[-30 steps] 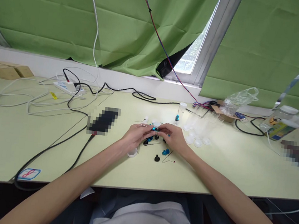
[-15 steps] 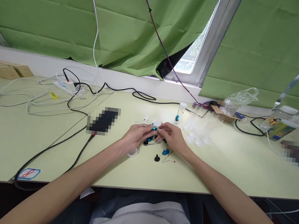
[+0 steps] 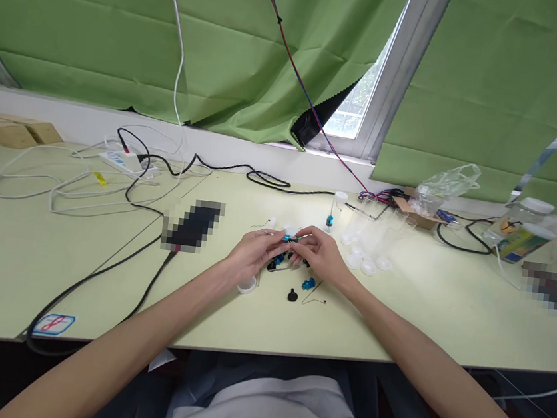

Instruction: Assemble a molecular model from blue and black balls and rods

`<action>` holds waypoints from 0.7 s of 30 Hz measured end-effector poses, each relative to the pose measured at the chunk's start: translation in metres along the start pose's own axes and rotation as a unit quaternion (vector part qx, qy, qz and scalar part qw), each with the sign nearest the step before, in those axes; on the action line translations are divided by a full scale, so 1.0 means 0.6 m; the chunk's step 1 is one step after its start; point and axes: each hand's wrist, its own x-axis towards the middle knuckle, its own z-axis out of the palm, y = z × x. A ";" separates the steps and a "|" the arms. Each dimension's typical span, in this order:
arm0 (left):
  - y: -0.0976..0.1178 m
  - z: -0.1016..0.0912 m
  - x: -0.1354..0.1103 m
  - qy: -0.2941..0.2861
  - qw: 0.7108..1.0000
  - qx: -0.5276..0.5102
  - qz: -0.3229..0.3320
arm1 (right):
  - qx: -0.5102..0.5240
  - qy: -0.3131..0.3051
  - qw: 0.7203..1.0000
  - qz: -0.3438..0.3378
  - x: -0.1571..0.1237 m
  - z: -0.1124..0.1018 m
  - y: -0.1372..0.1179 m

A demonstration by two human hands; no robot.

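Above the middle of the table, my left hand (image 3: 252,251) pinches a small shiny blue part (image 3: 286,237). My right hand (image 3: 322,254) meets it from the other side, with thumb and fingers closed on a small black piece (image 3: 294,240) at the end of the blue part. Whether the two pieces are joined I cannot tell. Beneath the hands is a partly hidden pile of blue and black parts (image 3: 277,260). Nearer me lie a blue part (image 3: 309,283), a black disc with a stem (image 3: 293,295), a bent wire (image 3: 316,299) and a white cap (image 3: 246,286).
Behind my right hand, a blue piece (image 3: 329,221) sits on a wire below a white cap (image 3: 341,196). Clear tubes (image 3: 381,231) and white caps (image 3: 368,266) are to the right. A blurred-out dark device (image 3: 193,225) with a black cable (image 3: 152,282) is on the left.
Both hands stay in nearly the same place, with slight finger movement. The black piece by the right fingertips shows more clearly now, and the blue part has risen slightly.
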 end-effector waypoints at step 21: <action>0.007 -0.002 -0.009 -0.049 0.998 0.037 0.026 | 0.000 0.033 0.999 -0.023 -0.001 0.002 -0.013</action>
